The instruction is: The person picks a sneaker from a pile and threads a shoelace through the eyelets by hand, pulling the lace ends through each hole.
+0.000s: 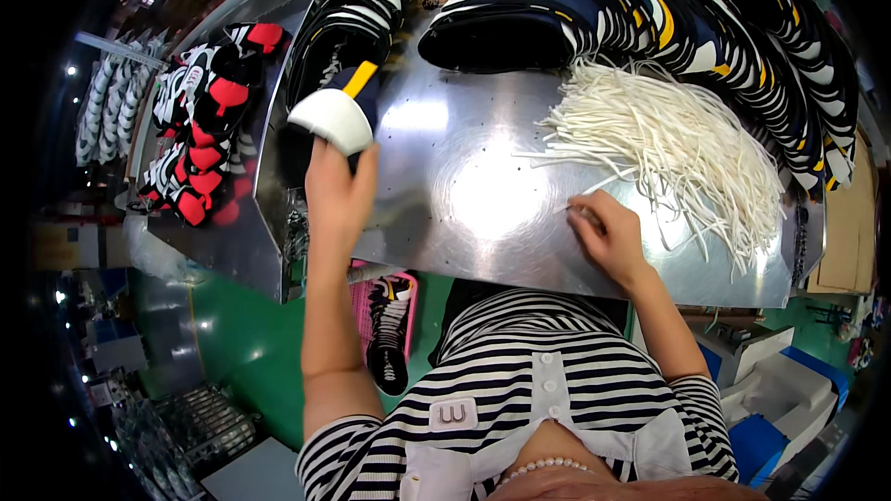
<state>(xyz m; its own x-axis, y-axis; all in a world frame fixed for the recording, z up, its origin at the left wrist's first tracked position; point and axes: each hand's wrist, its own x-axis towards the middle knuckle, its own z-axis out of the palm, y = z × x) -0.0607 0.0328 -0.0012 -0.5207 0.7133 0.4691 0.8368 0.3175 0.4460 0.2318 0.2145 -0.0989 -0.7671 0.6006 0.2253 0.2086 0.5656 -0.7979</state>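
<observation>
Steel table (464, 195), centre frame: left hand (339, 190) grips a navy-and-white shoe upper (339, 111); right hand (608, 237) pinches one white lace (594, 190) beside the lace pile (677, 148).

Between the left hand (339, 190) and the right hand (608, 237) the steel table (464, 186) lies bare, a broad open stretch that either hand could cross. Ahead of the left hand, the shoe upper (339, 111) it grips blocks the way, and a curved row of dark striped uppers (371, 0) crowds the table's far left. Beyond the right hand, a heap of white laces (668, 144) covers the surface, touching its fingertips. Behind that heap, a stacked row of uppers (668, 9) walls off the far edge and right side. Left of the left hand, past the table's edge, red-and-black uppers (200, 121) fill a lower shelf
</observation>
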